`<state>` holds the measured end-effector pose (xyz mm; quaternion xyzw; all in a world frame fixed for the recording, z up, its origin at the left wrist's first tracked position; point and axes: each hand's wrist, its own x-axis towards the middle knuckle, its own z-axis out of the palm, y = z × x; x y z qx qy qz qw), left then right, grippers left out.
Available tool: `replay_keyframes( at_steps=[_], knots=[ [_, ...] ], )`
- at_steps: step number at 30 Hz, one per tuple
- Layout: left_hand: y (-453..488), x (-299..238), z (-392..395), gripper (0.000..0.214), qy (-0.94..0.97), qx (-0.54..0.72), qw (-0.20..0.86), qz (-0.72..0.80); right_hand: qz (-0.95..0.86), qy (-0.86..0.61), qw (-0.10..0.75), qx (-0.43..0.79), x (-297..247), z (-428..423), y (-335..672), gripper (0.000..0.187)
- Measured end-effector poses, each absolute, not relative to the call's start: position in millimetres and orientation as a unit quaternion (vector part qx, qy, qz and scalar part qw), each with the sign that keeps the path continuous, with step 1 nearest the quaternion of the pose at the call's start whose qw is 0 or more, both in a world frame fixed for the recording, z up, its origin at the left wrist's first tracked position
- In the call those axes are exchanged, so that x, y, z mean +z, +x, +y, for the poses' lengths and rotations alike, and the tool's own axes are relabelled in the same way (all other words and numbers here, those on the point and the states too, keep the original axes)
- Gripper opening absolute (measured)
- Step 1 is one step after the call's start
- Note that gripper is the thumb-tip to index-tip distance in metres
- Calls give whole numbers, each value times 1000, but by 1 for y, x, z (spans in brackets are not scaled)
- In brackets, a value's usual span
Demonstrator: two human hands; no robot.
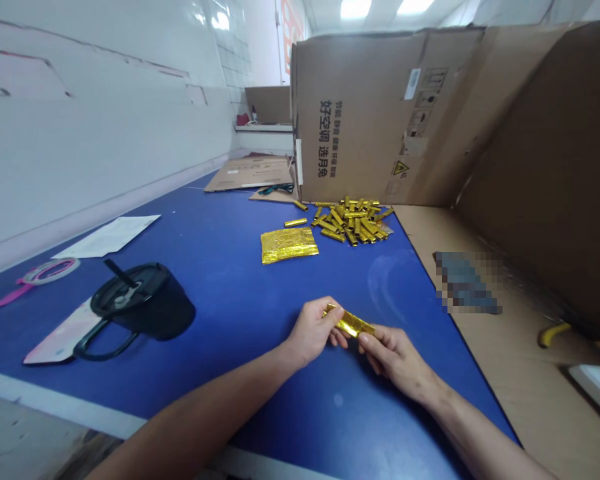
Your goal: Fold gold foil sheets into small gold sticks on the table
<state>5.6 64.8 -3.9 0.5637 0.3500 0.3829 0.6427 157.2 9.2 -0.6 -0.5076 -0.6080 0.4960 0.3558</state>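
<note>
The left hand pinches the left end of a narrow, folded gold foil strip. The right hand pinches the right end. Both hands are clamped on the strip, close together, just above the blue table top near its front edge.

Handling, as judged: the strip is very light, thin and soft — it creases under slight pressure and may tear if pulled hard. The metallic face is probably slippery. Take hold at the two ends with the fingertip pads, not at the middle.

Surroundings, read from the strip:
- 10 o'clock: a pink tape roll and a white paper sheet.
- 9 o'clock: a black lidded cup with straw and loop handle, well apart from the hands.
- 12 o'clock: a flat stack of gold foil sheets.
- 1 o'clock, farther off: a heap of small folded gold foil pieces, lying against a large brown cardboard box.
- 3 o'clock: a yellow-handled tool on brown cardboard.

Nothing stands between the hands and the flat stack.
</note>
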Motion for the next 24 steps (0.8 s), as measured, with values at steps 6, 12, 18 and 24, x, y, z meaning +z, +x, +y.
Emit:
replay_keyframes(
  at_steps=[6,12,18,24],
  knots=[
    [5,-8,66,34,586,367,646,323,-608,-519,354,486,-1,7,159,37],
    [4,-11,67,32,613,344,641,308,-630,-537,365,427,2,7,162,40],
    [1,-6,72,29,604,330,643,336,-631,-553,361,406,2,8,163,40],
    [-4,-7,77,24,647,327,606,328,-673,-565,359,315,1,8,168,39]
  ],
)
